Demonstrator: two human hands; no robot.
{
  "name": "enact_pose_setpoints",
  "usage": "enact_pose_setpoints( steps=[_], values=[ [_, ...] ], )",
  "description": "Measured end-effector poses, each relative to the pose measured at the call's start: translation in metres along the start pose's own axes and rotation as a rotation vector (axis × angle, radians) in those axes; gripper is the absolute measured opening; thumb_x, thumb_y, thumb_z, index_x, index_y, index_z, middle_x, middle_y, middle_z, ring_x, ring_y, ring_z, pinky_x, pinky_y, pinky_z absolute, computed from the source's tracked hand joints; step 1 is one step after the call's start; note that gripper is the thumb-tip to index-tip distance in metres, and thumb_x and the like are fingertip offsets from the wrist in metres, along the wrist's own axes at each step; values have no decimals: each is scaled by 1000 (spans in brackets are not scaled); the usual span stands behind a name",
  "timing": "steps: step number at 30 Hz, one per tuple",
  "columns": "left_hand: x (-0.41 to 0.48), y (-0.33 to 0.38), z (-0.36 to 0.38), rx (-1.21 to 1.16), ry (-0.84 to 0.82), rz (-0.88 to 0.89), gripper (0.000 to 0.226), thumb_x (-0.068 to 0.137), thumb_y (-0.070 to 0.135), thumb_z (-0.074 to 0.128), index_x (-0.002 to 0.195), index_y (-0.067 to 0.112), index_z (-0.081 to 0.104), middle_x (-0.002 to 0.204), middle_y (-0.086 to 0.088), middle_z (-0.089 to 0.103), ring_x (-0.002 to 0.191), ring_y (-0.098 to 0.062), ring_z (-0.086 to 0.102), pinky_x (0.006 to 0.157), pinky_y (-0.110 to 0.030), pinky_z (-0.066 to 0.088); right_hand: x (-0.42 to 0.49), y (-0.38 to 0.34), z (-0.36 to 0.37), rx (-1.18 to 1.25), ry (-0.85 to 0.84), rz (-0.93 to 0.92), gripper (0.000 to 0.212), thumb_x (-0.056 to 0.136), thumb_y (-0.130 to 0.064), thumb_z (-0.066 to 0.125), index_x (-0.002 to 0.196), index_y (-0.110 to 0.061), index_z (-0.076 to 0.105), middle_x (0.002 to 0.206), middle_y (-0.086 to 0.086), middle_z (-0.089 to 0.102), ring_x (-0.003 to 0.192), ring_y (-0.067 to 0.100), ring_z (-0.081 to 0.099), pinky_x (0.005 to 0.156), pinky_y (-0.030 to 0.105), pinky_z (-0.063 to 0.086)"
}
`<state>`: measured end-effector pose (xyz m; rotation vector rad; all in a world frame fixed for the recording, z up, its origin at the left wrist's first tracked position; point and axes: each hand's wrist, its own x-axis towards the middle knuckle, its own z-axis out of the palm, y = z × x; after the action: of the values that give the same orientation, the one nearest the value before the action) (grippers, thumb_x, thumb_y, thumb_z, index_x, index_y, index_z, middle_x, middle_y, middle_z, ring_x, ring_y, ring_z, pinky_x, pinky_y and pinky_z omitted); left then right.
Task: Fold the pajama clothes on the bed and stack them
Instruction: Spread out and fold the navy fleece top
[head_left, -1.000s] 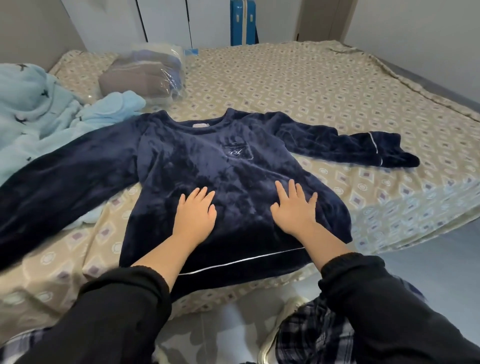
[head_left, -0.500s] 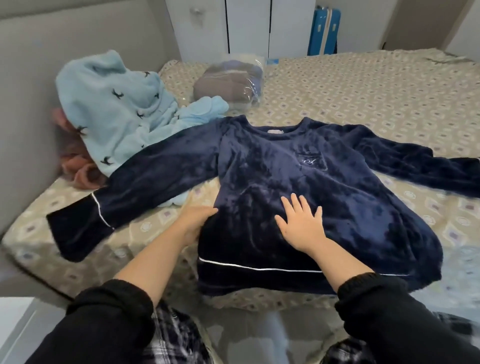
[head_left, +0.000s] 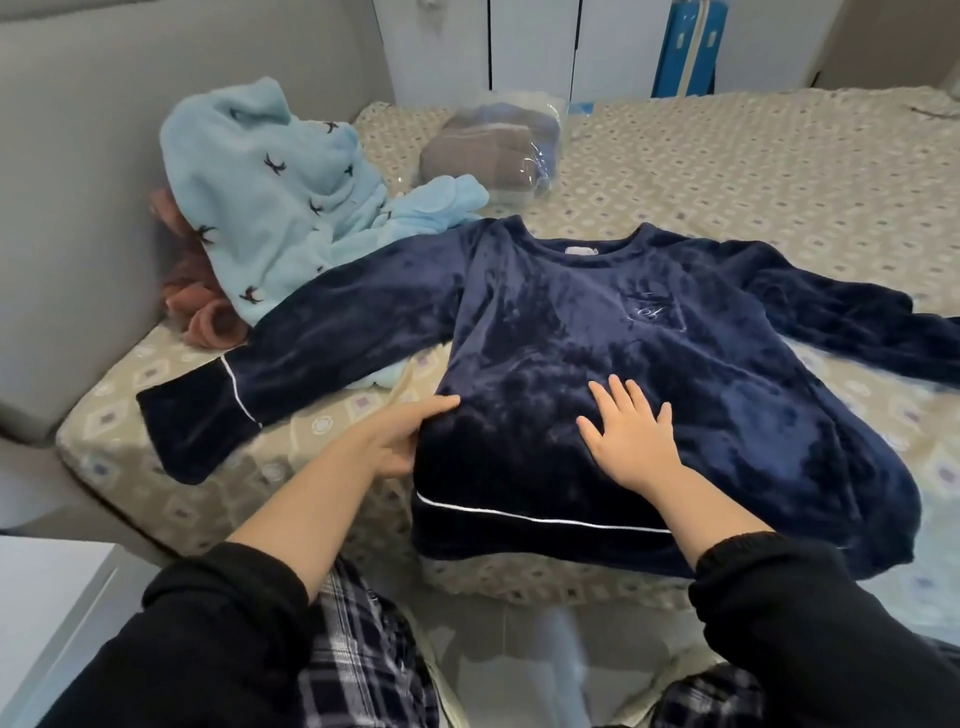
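Left grip (head_left: 402, 441) pinching pajama top (head_left: 571, 322), side edge

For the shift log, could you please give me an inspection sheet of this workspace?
Surface: bed, patterned sheet.
Job's things: navy top spread flat, sleeves out; blue pajamas heaped by the headboard, pink garment under them.
Clutter: bag of folded clothes behind the navy top.
Hands: left hand grips the navy top's side edge; right hand lies flat on it.
Cables: nothing seen.
Surroundings: wardrobe and suitcase beyond the bed.
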<state>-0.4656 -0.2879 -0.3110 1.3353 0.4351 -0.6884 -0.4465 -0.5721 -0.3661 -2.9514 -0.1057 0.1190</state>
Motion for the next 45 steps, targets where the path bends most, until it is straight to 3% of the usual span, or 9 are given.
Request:
enact_pose_setpoints(
  steps=[4, 7, 11, 14, 19, 25, 31, 37, 45],
  values=[
    [-7, -8, -11, 388, -34, 5, 53, 76, 12, 77, 126, 13, 60, 114, -4, 70, 102, -21, 66, 91, -36, 51, 0, 1, 1, -6, 8, -8, 63, 97, -56, 19, 153, -30, 8, 162, -3, 1, 148, 18, -4, 116, 56, 2],
    [-13, 2, -10, 1097, 212, 62, 77, 68, 24, 85, 135, 17, 49, 122, -1, 61, 113, -24, 57, 98, -38, 45, 0, 1, 3, -17, 24, -9, 63, 96, -56, 18, 153, -30, 9, 162, -3, 2, 148, 18, -3, 116, 55, 3],
    [-14, 0, 22, 1568, 691, 633, 78, 80, 34, 71, 145, 20, 30, 129, -8, 50, 113, -30, 49, 85, -39, 42, -1, 1, 4, -45, 31, -14, 64, 96, -56, 17, 153, -29, 8, 162, -2, 2, 149, 19, -4, 116, 55, 2],
    [7, -12, 65, 1593, 582, 937, 65, 94, 37, 52, 150, 16, 28, 152, -11, 32, 140, -30, 26, 112, -43, 24, -4, 0, 3, -73, 50, -22, 64, 97, -56, 17, 154, -28, 7, 162, 0, 2, 149, 21, -3, 115, 55, 2],
    [46, -45, 80, 1712, 446, 678, 62, 99, 55, 24, 154, 30, 8, 162, -1, 5, 149, -23, -4, 119, -48, 1, -11, 38, -8, -185, -4, -159, 64, 94, -58, 11, 153, -34, 2, 162, -6, -1, 148, 14, -3, 116, 53, 0],
    [57, -49, 76, 1708, 496, 700, 65, 95, 57, 23, 154, 33, 9, 162, 1, 7, 149, -24, -2, 117, -52, 3, -4, 132, -50, -66, -16, 521, 68, 96, -55, 19, 153, -18, 13, 161, 7, 8, 147, 25, 7, 116, 58, 7],
    [57, -50, 75, 1699, 523, 727, 65, 95, 57, 26, 153, 32, 12, 162, 1, 11, 149, -24, 2, 117, -52, 7, -17, 76, -28, -240, 114, -199, 59, 98, -48, 28, 152, -23, 23, 160, 3, 17, 147, 21, 14, 113, 53, 14],
    [55, -50, 75, 1687, 526, 746, 65, 95, 56, 26, 153, 31, 14, 161, 1, 13, 149, -24, 4, 118, -51, 8, -3, 72, -16, -147, 60, 175, 58, 99, -45, 14, 154, -28, 5, 162, -3, -3, 148, 15, -5, 116, 52, -4],
    [52, -50, 78, 1672, 526, 732, 61, 97, 52, 27, 153, 31, 17, 161, 0, 14, 149, -24, 5, 118, -50, 7, -30, 96, -33, -173, 64, 72, 56, 102, -40, 27, 153, -20, 15, 162, 4, 4, 148, 20, 0, 117, 51, 3]
  ],
)
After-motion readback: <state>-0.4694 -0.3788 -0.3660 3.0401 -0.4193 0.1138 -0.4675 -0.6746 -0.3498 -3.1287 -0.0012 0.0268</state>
